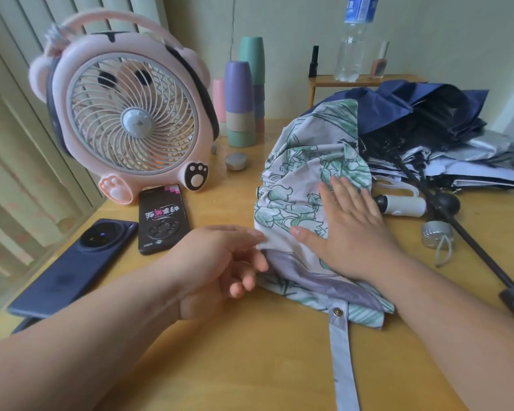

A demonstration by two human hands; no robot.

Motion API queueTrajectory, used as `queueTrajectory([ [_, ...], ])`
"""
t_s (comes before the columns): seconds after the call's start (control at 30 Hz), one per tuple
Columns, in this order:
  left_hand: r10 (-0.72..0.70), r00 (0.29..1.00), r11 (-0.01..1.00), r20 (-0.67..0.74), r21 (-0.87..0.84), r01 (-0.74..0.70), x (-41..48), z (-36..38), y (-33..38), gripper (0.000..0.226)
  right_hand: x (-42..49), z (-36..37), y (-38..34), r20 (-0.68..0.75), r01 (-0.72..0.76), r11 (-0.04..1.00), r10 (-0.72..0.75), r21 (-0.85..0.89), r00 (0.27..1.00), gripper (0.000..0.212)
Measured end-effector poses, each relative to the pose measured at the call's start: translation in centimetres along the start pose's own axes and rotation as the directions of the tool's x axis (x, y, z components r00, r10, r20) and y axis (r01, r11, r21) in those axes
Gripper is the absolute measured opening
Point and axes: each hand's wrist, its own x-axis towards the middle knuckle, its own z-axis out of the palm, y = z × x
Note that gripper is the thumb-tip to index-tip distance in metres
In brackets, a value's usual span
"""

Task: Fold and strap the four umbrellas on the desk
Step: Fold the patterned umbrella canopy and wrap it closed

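Assessing the step in hand, we are reading it as the flattening and gathering of the canopy before rolling. The white fabric umbrella printed with green leaves and flowers point(303, 185) is lying loose and bunched on the yellow wooden desk point(220, 366), just ahead of the person. Its pale grey strap with a brass snap point(343, 351) is trailing flat toward the camera. Behind it and to the right, a heap of dark blue and silver umbrellas point(428, 129) is waiting, neither folded nor strapped.

To do this well, we are advising that the pleats be smoothed one way round the shaft, each laid over the last, with the air pressed out toward the tip. We are also advising that the strap be left free on the outside, not rolled under, so that the snap is reaching its fastening once the bundle is tight.

The right hand point(353, 229) is lying flat on the canopy, fingers straight and spread, pressing the cloth down and gripping nothing. The left hand point(220, 262) is sitting at the canopy's left edge with fingers curled — thumb above, fingers below — and is appearing to pinch a fold of the cloth there.
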Motion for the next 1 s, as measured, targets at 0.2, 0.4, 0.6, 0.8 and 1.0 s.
queueTrajectory([
  [0.2,-0.065,0.997,0.998,0.046,0.014,0.064,-0.2,-0.7,-0.2,0.02,-0.1,-0.1,0.0,0.009,-0.003,1.0,0.003,-0.001,1.0,0.105],
  [0.4,-0.087,0.991,0.996,0.103,0.021,0.085,0.2,0.1,0.2,0.028,-0.1,-0.1,0.0,-0.002,-0.002,1.0,0.002,-0.002,1.0,0.105],
  [0.6,0.074,0.995,0.965,0.065,0.248,-0.088,0.6,-0.4,0.3,0.015,-0.1,-0.2,-0.1,-0.002,-0.005,1.0,0.005,0.009,1.0,0.108],
  [0.8,0.231,0.973,0.94,0.029,0.252,-0.231,0.8,-0.8,-0.5,0.022,-0.2,-0.1,-0.3,-0.014,-0.015,1.0,0.015,0.019,1.0,0.12],
  [1.0,0.225,0.974,0.954,0.039,0.197,-0.228,0.7,-0.7,-0.4,0.025,-0.5,-0.4,-0.4,-0.002,-0.003,0.999,0.003,0.05,1.0,0.133],
])
